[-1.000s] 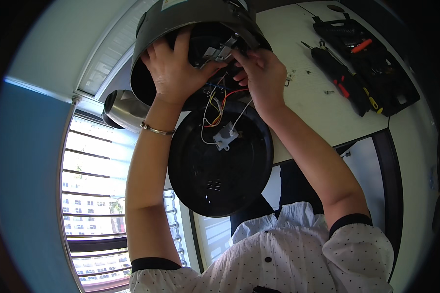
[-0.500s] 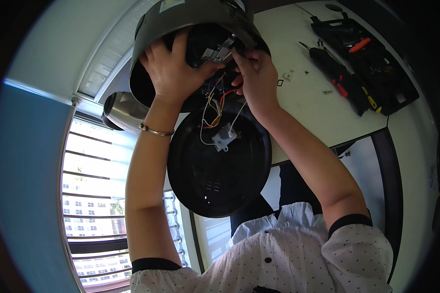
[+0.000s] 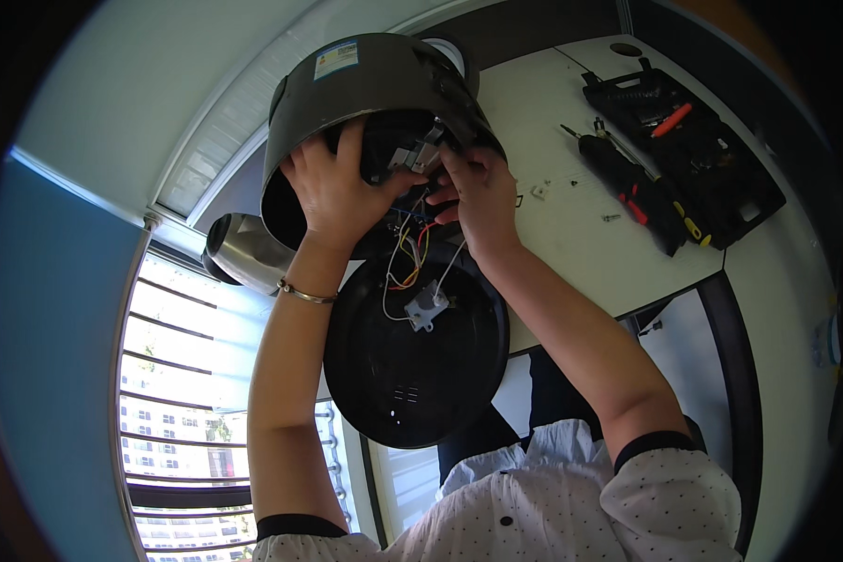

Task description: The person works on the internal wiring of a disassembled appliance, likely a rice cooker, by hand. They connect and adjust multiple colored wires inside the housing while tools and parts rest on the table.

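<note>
A round dark-grey appliance housing point(image 3: 389, 89), like a rice cooker's, lies tipped with its open underside facing me. My left hand point(image 3: 332, 192) reaches into it, fingers spread against the inside and thumb beside a metal bracket point(image 3: 414, 157). On the bracket's other side, my right hand point(image 3: 482, 197) has its fingers bent in a pinch; whatever is between the fingertips is hidden. Several thin wires point(image 3: 405, 258) in yellow, red and white run down to a black round base cover point(image 3: 407, 375) below the housing. A small grey plastic piece point(image 3: 427, 307) hangs on them over the cover.
To the right on the white table point(image 3: 571, 262) lie a power screwdriver point(image 3: 628, 192), a yellow-and-black screwdriver point(image 3: 688, 225) and an open black tool case point(image 3: 721, 155) with a red-handled tool. Small screws point(image 3: 611, 218) are scattered nearby. A metal kettle point(image 3: 248, 251) stands left, by the window.
The whole scene sits lower in the picture, showing more of the housing's top. Both hands stay at the metal bracket, with little visible shift against the housing.
</note>
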Motion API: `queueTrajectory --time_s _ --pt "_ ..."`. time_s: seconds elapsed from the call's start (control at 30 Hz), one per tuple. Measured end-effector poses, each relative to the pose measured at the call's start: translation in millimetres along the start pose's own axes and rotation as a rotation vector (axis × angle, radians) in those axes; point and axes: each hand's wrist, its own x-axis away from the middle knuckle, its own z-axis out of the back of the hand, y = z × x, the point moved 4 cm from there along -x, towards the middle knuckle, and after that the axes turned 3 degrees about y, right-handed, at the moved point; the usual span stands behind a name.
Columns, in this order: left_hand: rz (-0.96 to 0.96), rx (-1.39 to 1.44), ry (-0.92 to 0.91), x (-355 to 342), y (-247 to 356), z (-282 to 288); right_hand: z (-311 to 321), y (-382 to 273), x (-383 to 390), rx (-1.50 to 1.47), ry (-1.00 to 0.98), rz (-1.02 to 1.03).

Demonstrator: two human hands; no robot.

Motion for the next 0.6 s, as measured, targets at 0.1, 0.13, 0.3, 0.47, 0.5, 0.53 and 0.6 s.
queueTrajectory --time_s 0.1,0.13,0.3,0.47,0.5,0.53,0.6 --pt "-0.008 0.005 -0.004 2.4 0.2 0.7 0.2 0.6 1.1 -0.012 -0.001 0.006" --pt "-0.013 0.012 -0.001 2.4 -0.1 1.2 0.1 0.4 0.1 -0.008 -0.005 0.003" --pt "-0.021 0.011 -0.034 1.8 -0.8 3.5 -1.0 -0.2 0.9 -0.055 -0.022 0.007" --pt "0.008 -0.003 -0.05 0.5 1.0 1.7 0.0 0.2 1.1 -0.055 -0.026 0.005" --pt "0.018 0.001 -0.051 0.5 1.0 1.4 -0.1 0.0 1.2 -0.046 -0.023 0.006" --pt "0.027 0.005 -0.053 0.7 0.7 1.4 -0.4 -0.3 1.8 -0.038 -0.02 0.007" --pt "0.038 0.008 -0.051 1.1 0.7 1.8 -0.9 -1.0 2.3 -0.024 -0.025 0.009"
